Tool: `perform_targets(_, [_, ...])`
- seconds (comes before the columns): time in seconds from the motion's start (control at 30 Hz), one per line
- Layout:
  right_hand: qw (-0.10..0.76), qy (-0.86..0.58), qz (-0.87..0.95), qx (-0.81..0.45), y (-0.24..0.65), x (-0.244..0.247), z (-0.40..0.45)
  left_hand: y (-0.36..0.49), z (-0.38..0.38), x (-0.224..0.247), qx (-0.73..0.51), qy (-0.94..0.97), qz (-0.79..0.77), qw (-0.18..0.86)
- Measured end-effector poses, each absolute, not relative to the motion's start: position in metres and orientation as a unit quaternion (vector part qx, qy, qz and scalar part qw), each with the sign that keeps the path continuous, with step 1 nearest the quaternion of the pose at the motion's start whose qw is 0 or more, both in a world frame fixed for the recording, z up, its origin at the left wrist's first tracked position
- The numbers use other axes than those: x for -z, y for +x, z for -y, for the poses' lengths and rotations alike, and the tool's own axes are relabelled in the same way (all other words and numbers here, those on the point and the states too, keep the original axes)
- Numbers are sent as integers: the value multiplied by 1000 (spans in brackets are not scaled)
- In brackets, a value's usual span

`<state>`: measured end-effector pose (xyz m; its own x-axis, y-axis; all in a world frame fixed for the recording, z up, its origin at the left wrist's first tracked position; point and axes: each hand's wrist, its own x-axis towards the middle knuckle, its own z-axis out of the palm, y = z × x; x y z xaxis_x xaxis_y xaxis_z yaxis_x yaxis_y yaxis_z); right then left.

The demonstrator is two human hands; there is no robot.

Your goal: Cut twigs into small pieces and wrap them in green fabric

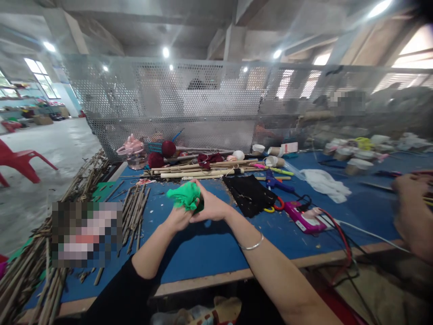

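Observation:
Both hands meet in front of me over the blue tabletop (216,248). My left hand (179,218) is closed around a bunched piece of bright green fabric (184,196), whose crumpled end sticks out above the fingers. My right hand (211,203) wraps against the same green fabric from the right, its thumb near the top. What lies inside the fabric, if anything, is hidden by the fingers. Just beyond the hands lie several pale wooden sticks (203,173). A black cloth (250,194) is spread to the right of them.
Thin twigs (133,216) lie at left, with larger branches (43,266) along the table's edge. A blue glue gun (275,181), scissors (279,204) and a magenta power strip (306,219) with cables are at right. Another person's hand (414,212) works at far right. A perforated metal screen (169,104) stands behind.

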<state>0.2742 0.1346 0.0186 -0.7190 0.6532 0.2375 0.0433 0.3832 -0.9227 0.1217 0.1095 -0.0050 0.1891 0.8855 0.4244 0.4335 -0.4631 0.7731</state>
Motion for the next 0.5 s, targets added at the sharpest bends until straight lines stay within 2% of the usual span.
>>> perform_targets(0.1, [310,-200,800,-474,268,-17,-134,124,-105,2,-481,727,-433,231])
perform_targets(0.27, [205,-211,885,-359,262,-10,-134,123,-100,-5,-418,778,-449,139])
perform_targets(0.4, [154,-250,862,-413,263,-14,-129,121,-98,-16,-340,828,-436,93])
perform_targets(0.5, [136,-237,827,-492,266,-18,-127,120,-97,-21,-303,844,-423,133])
